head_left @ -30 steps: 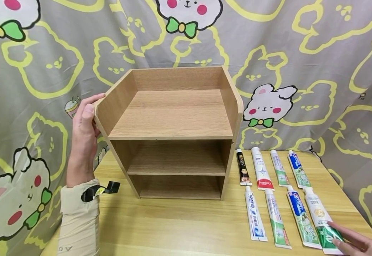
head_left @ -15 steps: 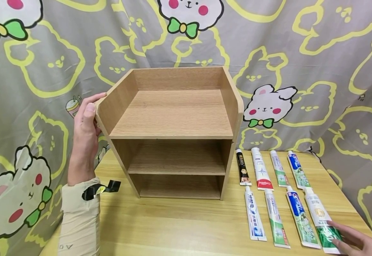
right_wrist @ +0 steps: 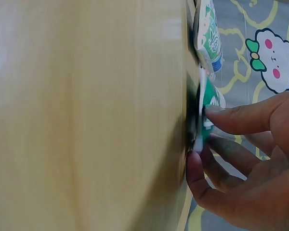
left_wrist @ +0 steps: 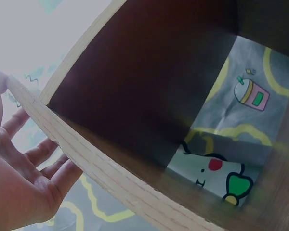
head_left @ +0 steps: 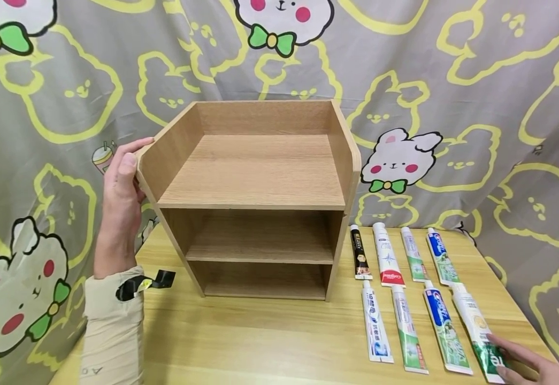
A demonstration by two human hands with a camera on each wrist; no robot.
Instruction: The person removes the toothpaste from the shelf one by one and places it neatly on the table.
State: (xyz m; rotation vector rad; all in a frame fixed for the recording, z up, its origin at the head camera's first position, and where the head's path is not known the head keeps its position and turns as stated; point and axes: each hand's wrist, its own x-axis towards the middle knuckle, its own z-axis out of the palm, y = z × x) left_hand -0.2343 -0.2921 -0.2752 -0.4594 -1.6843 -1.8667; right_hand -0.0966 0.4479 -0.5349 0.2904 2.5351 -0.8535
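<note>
A small wooden desktop shelf (head_left: 250, 171) stands on the table, with a railed top and two compartments beneath. My left hand (head_left: 122, 203) grips the upper front edge of its left side panel; in the left wrist view the thumb lies over the edge and the fingers are on the outer side. At the near right, my right hand (head_left: 531, 363) pinches the lower end of a white and green toothpaste tube (head_left: 476, 326). The right wrist view shows the thumb on the tube's green face (right_wrist: 211, 94) and fingertips at its edge, close to the tabletop.
Several other toothpaste tubes lie in two rows right of the shelf, among them a blue and green one (head_left: 445, 326), a red and white one (head_left: 388, 256) and a black one (head_left: 360, 251). A grey patterned curtain (head_left: 303, 69) hangs around the wooden table (head_left: 255, 342).
The white and green toothpaste tube has tilted a little in my right hand, its printed face turning. My left hand keeps its hold on the shelf. The head view has shifted slightly.
</note>
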